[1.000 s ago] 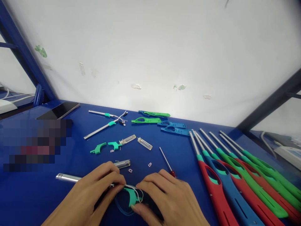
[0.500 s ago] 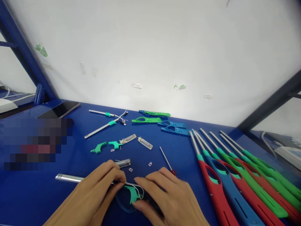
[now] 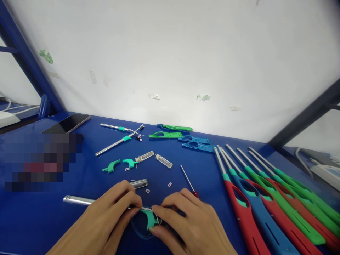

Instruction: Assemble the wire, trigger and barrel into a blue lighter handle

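An opened long-nose lighter lies in front of me, its metal tube (image 3: 78, 200) pointing left. My left hand (image 3: 114, 214) is closed over the tube's inner end, fingertips pinching beside a white wire (image 3: 146, 208). My right hand (image 3: 191, 221) has its index fingertip pressed on the wire, and its thumb touches the green trigger (image 3: 151, 219). Below the trigger shows the curved edge of a blue handle half (image 3: 142, 235); the rest is under my hands. A clear fuel tank (image 3: 140, 183) and a small metal clip (image 3: 147, 191) lie just beyond my left fingers.
Several whole lighters (image 3: 268, 209) lie on the right. A screwdriver (image 3: 188, 179) is beyond my right hand. Farther back lie green triggers (image 3: 113, 166), fuel tanks (image 3: 164, 161), tubes with wires (image 3: 113, 145) and handle halves (image 3: 166, 135). A phone (image 3: 67, 124) is back left, near the wall (image 3: 170, 60).
My right index finger has moved slightly left onto the white wire, and the wire's loop has been pressed down and lies flatter along the trigger. My left hand has hardly moved.
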The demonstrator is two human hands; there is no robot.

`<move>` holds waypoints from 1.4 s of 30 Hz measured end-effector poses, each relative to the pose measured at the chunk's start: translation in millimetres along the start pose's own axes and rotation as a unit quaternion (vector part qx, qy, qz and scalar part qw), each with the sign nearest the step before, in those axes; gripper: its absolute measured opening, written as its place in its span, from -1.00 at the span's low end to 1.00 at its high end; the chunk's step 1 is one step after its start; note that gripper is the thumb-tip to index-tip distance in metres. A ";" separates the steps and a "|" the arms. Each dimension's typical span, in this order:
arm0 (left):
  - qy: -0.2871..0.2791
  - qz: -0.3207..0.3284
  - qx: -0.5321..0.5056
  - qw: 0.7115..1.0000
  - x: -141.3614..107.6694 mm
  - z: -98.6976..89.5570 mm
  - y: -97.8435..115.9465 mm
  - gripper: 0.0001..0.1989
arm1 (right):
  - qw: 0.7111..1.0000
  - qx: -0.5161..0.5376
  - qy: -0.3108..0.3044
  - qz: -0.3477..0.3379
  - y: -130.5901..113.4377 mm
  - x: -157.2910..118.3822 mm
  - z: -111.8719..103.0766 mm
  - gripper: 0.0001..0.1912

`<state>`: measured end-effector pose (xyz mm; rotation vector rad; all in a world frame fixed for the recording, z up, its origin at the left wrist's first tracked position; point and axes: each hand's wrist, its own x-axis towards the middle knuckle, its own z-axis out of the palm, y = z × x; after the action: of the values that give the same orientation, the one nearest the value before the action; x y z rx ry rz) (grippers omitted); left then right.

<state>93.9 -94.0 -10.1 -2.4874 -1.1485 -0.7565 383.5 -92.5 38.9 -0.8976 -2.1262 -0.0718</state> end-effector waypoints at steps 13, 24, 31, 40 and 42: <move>0.002 0.020 -0.027 0.999 8.6 -16.1 9.3 -0.65 | 1.000 -0.001 -0.024 -0.011 3.3 1.4 -1.9 -0.43; -0.003 0.010 -0.036 0.999 4.5 -12.2 5.2 -0.65 | 1.000 0.000 -0.002 -0.025 3.1 -4.0 0.2 -0.46; -0.006 0.035 -0.003 0.999 2.3 -13.3 6.6 -0.50 | 1.000 0.018 -0.005 -0.017 6.8 -5.1 -1.1 -0.60; 0.026 0.015 -0.053 0.998 23.0 -26.0 16.0 -0.59 | 1.000 0.019 -0.010 -0.018 7.9 -9.4 -2.5 -0.61; 0.040 0.015 -0.078 0.996 24.3 -25.9 16.2 -0.61 | 1.000 0.015 -0.009 -0.026 8.1 -10.9 -2.6 -0.61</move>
<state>110.9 -101.5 24.3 -2.5683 -1.0582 -0.9630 394.9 -93.7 31.1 -0.8282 -2.1629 -0.0588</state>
